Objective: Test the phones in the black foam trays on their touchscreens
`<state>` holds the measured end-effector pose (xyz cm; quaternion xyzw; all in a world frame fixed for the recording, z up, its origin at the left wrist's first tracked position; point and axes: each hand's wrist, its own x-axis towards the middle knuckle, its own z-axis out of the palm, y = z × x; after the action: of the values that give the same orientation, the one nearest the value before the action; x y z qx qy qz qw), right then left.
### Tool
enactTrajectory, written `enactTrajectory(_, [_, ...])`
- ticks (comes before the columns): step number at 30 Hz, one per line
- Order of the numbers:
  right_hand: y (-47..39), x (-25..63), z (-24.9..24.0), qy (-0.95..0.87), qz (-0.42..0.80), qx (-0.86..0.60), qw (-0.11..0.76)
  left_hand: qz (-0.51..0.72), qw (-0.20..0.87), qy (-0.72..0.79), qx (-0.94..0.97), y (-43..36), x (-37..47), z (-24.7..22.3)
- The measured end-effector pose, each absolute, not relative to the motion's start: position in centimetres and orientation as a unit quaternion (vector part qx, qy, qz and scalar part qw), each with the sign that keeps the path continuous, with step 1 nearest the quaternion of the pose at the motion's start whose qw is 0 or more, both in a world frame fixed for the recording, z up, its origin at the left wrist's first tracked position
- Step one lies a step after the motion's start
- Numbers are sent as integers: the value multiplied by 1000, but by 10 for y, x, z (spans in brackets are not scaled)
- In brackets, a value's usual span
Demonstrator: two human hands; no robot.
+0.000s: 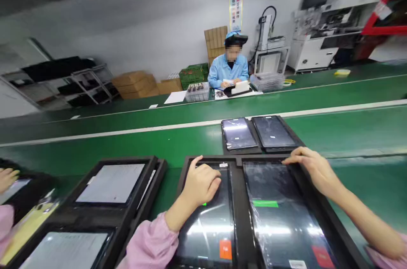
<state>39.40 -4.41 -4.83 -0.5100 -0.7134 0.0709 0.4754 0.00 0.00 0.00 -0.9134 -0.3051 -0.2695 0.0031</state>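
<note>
Two dark, glossy tablet-like panels lie side by side in a black tray (239,205). My left hand (202,180) is over the upper part of the left panel (211,216), its fingers curled in and one finger raised at the top; what they hold, if anything, is hidden. At the top right corner of the right panel (280,222), my right hand (313,169) has thumb and fingertips pressed together, and anything between them is too small to make out. A green strip (265,203) and a red label (322,256) stick to the right panel, an orange label (225,249) to the left one.
Behind the tray, two more panels (241,134) rest on the green bench (178,150). Black trays (95,218) with pale-faced panels stand at left. Another person's hand (8,178) shows at the left edge. Across the bench sits a co-worker (222,67) in blue.
</note>
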Motion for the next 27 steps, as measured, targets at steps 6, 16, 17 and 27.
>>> enactTrajectory(6, [-30, 367, -56, -735, -15, -536, 415, -205, -23, -386, -899, 10, 0, -4])
enactTrajectory(16, [-31, 381, -57, -699, -12, -624, 349, -80, -14, -445, -892, 18, 12, 3])
enactTrajectory(17, [-31, 383, -57, -692, -8, -640, 333, -59, -16, -460, -886, 22, 14, 6])
enactTrajectory(27, [-5, 373, -19, -721, 54, -688, 56, 109, -89, -447, -884, 73, 24, 34])
